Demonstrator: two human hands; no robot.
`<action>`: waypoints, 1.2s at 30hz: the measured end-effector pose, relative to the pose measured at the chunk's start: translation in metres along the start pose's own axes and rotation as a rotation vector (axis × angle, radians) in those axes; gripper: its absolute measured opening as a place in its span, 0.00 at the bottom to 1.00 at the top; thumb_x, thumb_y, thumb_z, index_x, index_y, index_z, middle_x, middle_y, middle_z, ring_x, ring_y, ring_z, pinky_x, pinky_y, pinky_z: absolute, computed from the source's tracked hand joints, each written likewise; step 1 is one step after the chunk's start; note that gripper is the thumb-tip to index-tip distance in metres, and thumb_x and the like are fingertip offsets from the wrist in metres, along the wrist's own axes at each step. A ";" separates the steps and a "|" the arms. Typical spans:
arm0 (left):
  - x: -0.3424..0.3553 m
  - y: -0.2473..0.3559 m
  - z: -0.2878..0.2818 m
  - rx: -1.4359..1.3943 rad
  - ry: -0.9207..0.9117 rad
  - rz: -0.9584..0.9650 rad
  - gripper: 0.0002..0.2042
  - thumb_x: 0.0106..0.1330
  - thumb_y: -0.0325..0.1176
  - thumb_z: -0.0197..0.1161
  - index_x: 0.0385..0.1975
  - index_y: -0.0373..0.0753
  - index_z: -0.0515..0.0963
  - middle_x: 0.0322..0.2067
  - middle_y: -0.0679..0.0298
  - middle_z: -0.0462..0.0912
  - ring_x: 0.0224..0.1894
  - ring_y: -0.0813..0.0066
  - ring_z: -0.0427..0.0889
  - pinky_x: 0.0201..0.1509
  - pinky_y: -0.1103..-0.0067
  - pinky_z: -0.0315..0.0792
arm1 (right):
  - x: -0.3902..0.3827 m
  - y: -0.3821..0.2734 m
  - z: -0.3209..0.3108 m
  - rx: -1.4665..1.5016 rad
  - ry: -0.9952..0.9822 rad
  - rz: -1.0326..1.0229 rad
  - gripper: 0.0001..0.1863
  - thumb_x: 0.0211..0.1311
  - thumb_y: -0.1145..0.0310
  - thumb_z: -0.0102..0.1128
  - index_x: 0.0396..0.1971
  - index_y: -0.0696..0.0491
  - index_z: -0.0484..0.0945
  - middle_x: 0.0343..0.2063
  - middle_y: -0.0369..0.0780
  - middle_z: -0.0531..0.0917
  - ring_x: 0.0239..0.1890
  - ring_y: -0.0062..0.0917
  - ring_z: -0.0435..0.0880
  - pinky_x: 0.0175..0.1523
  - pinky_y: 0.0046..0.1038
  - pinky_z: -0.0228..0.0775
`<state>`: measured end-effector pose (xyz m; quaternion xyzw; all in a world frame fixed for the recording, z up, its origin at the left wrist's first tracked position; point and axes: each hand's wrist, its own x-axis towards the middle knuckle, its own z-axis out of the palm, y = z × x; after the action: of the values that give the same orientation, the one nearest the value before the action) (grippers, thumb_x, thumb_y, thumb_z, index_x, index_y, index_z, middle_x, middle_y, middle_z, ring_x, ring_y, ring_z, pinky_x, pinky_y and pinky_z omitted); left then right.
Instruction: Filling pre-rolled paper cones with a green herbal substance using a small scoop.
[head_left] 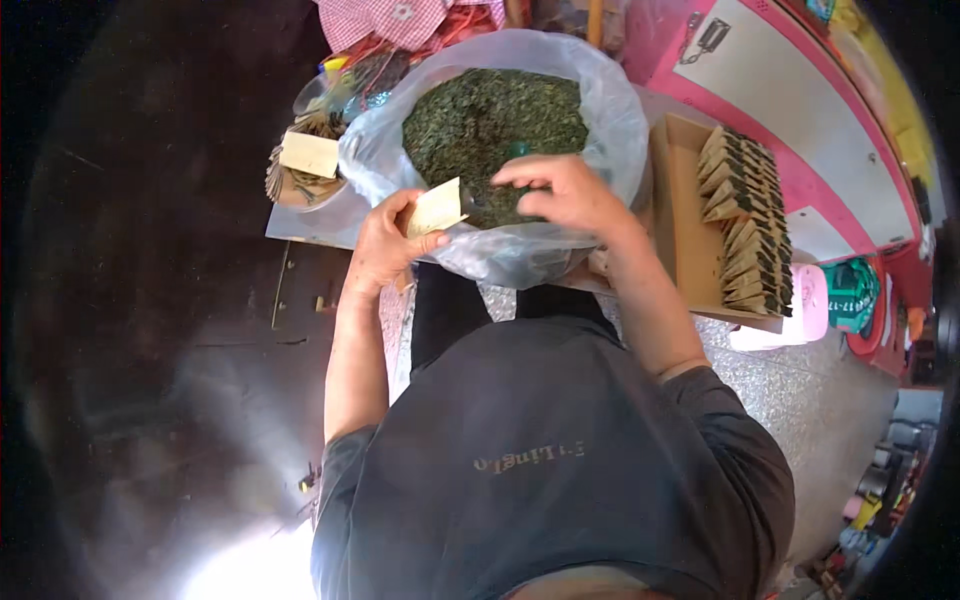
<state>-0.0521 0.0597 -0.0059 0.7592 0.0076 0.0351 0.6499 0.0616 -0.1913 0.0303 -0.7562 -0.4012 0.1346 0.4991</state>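
Note:
My left hand grips a cream paper packet between thumb and fingers, above the near edge of a large clear plastic bag. A dark shape sits at the packet's right end; I cannot make out what it is. My right hand hovers over the bag with its index finger and thumb apart, and nothing shows between them. The open bag is full of dried, chopped green leaves. A small green thing lies among the leaves, just beyond my right fingers.
To the right, a cardboard box holds rows of brown paper packets with dark ends. On the left, a round tub holds more papers, a cream sheet on top. Pink-and-white cabinets stand behind the box.

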 end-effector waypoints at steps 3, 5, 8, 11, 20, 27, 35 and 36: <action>-0.003 0.008 -0.001 -0.009 0.004 -0.055 0.29 0.43 0.30 0.79 0.48 0.33 0.74 0.38 0.67 0.79 0.42 0.80 0.76 0.49 0.82 0.70 | 0.008 0.027 -0.007 -0.375 -0.014 0.125 0.22 0.45 0.74 0.57 0.45 0.49 0.81 0.34 0.46 0.83 0.34 0.38 0.82 0.42 0.34 0.74; -0.006 0.007 0.000 -0.074 0.020 -0.051 0.28 0.43 0.29 0.80 0.46 0.34 0.76 0.38 0.68 0.80 0.42 0.81 0.76 0.50 0.82 0.70 | 0.008 0.043 0.004 -0.470 -0.036 0.137 0.23 0.45 0.76 0.55 0.45 0.48 0.81 0.34 0.46 0.83 0.36 0.40 0.82 0.42 0.36 0.74; -0.006 0.001 -0.002 -0.088 0.037 -0.019 0.28 0.43 0.30 0.80 0.46 0.35 0.76 0.38 0.68 0.80 0.43 0.81 0.76 0.50 0.82 0.69 | 0.009 0.056 0.020 -0.653 -0.012 0.002 0.22 0.46 0.78 0.53 0.44 0.48 0.81 0.33 0.47 0.82 0.38 0.44 0.81 0.43 0.40 0.73; -0.007 0.002 -0.003 -0.174 0.042 -0.021 0.28 0.43 0.31 0.80 0.46 0.35 0.76 0.38 0.69 0.79 0.42 0.81 0.75 0.50 0.82 0.68 | 0.013 0.057 0.022 -0.728 -0.091 0.046 0.19 0.47 0.79 0.52 0.41 0.48 0.80 0.36 0.47 0.81 0.41 0.45 0.79 0.45 0.42 0.72; 0.000 0.009 0.000 -0.308 0.027 -0.019 0.28 0.45 0.35 0.79 0.47 0.35 0.75 0.39 0.70 0.78 0.42 0.82 0.74 0.49 0.84 0.67 | 0.012 0.056 0.011 -0.548 0.000 -0.101 0.08 0.52 0.76 0.52 0.34 0.52 0.76 0.29 0.47 0.80 0.35 0.46 0.79 0.39 0.44 0.70; 0.020 0.015 0.018 -0.363 0.036 0.019 0.28 0.46 0.34 0.78 0.49 0.35 0.75 0.39 0.70 0.79 0.42 0.82 0.75 0.49 0.84 0.68 | 0.005 0.063 0.013 -0.407 0.412 0.080 0.07 0.57 0.73 0.51 0.34 0.53 0.76 0.19 0.45 0.76 0.23 0.37 0.78 0.32 0.33 0.68; 0.048 -0.009 0.025 -0.411 0.057 0.017 0.25 0.49 0.32 0.76 0.47 0.36 0.75 0.39 0.71 0.79 0.41 0.83 0.75 0.50 0.85 0.67 | 0.013 0.061 0.008 -0.371 0.660 0.097 0.12 0.58 0.62 0.55 0.27 0.56 0.78 0.16 0.43 0.75 0.21 0.29 0.77 0.31 0.31 0.68; 0.050 -0.010 0.026 -0.401 0.058 0.013 0.24 0.49 0.32 0.76 0.47 0.36 0.75 0.39 0.71 0.80 0.42 0.83 0.75 0.51 0.85 0.67 | 0.017 0.063 0.007 -0.371 0.661 0.097 0.12 0.58 0.62 0.55 0.27 0.56 0.78 0.16 0.43 0.75 0.21 0.29 0.77 0.31 0.31 0.68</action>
<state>0.0001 0.0388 -0.0178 0.6134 0.0141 0.0619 0.7872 0.0982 -0.1857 -0.0238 -0.8542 -0.2001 -0.1679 0.4495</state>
